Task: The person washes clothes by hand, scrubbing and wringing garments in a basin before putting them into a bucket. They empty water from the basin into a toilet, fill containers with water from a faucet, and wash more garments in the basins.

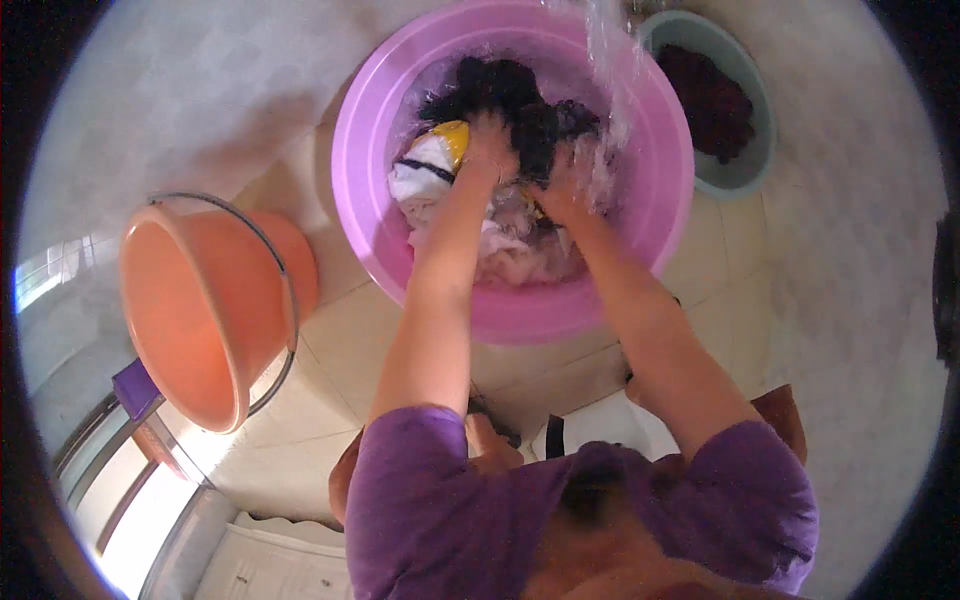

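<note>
A large pink plastic basin [517, 319] stands before me with wet laundry and water in it. My left hand [491, 146] reaches into a black cloth [495, 86], and its fingers are lost against the dark fabric. To its left lies a white cloth [416, 180] with a yellow patch [451, 141] and a dark stripe. My right hand [566, 184] touches the right part of the same dark laundry, its fingers blurred by splashes. Pale pinkish cloth [517, 255] lies in the basin nearer to me. Whether either hand grips the fabric is unclear.
A stream of water [604, 45] falls into the basin's far right side. Behind it on the right, a grey-green basin [761, 142] holds a dark cloth [705, 101]. An orange bucket [259, 247] with a handle stands at left on the tiled floor [330, 360].
</note>
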A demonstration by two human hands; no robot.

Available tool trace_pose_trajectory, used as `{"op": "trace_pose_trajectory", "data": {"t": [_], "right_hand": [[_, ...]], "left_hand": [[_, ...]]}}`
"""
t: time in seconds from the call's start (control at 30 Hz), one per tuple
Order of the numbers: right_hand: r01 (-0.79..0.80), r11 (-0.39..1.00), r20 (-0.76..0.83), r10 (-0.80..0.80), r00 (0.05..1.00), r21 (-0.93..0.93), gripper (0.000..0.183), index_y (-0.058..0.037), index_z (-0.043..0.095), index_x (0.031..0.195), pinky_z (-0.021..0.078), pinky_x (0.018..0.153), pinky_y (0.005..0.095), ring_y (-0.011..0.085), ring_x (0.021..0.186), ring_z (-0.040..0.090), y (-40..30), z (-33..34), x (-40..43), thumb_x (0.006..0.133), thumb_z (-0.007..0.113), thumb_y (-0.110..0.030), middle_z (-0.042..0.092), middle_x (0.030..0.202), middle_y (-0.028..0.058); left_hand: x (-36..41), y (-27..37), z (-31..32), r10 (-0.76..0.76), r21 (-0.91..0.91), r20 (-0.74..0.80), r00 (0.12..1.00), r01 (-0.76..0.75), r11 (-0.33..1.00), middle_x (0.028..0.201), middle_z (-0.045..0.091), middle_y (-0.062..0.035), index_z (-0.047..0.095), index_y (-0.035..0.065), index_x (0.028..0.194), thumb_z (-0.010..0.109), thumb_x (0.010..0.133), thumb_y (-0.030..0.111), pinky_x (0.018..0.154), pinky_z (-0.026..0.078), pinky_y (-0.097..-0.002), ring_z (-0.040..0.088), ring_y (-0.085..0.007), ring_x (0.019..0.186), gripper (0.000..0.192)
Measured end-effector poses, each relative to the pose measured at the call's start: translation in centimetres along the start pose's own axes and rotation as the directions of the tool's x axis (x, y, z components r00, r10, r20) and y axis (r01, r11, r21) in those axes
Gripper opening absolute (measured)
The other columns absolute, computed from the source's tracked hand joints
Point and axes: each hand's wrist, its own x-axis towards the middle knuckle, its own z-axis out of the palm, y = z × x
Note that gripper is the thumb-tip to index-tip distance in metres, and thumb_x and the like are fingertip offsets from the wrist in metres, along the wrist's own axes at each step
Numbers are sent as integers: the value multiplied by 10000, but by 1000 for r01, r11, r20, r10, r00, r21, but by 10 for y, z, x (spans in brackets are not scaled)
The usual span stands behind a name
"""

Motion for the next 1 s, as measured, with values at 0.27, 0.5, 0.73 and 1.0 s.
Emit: {"op": "trace_pose_trajectory", "data": {"t": [0.27, 0.5, 0.73, 1.0], "right_hand": [[-275, 921, -396, 369, 841, 275, 639, -139, 414, 1176, 343, 866, 406, 311, 1031, 442, 39, 31, 14, 615, 636, -350, 478, 1117, 152], [114, 593, -89, -71, 994, 797, 371, -107, 585, 929, 351, 858, 351, 314, 973, 455, -50, -43, -31, 578, 524, -1, 427, 1147, 182], [355, 579, -118, -407, 906, 734, 208, -158, 598, 824, 335, 840, 403, 336, 1018, 366, -107, -94, -125, 622, 555, -179, 463, 1086, 159], [46, 949, 16, -54, 998, 313, 429, -117, 642, 815, 416, 771, 409, 343, 925, 485, -89, -46, 41, 586, 573, -473, 565, 837, 199]], "left_hand": [[-54, 28, 1, -143, -729, -238, 961, -80, 679, 1091, 485, -142, 471, 25, 1057, 554, 696, 318, 885, 337, -326, 427, -254, 1057, 472], [-93, -14, -7, -235, 22, 54, 971, -236, -972, 1086, 484, -83, 416, 27, 1139, 542, 775, 381, 842, 368, -348, 459, -196, 980, 523], [-153, -1, -17, -203, 320, -434, 878, -60, -945, 1086, 485, -90, 416, 21, 1140, 539, 775, 385, 839, 368, -343, 461, -198, 978, 529], [-78, 58, -1, -203, 287, -18, 979, -189, -939, 1085, 486, -98, 416, 14, 1141, 536, 776, 389, 835, 369, -337, 464, -201, 974, 537]]}}
